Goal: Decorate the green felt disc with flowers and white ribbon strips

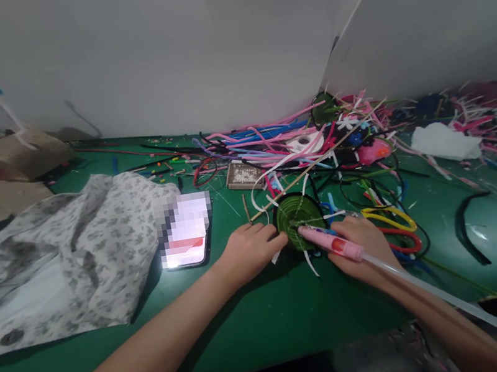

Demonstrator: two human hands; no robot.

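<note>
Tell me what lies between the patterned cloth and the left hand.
In the head view, a lit phone lies between the patterned cloth and the left hand, on the green table.

And here's the round coil (302, 241), dark green and wound in tight spiral rings, lying flat on the green tabletop (275, 326) with pale dashed lines running out from its middle and white strips (312, 264) poking past its rim! Coming in aslant over its right side is the pink tool (333, 243), slim, marked with red and blue, its narrow tip right at the coil's centre, though whether they touch is hard to tell, while a long translucent rod (460, 303) trails from its back end toward the lower right!
</note>
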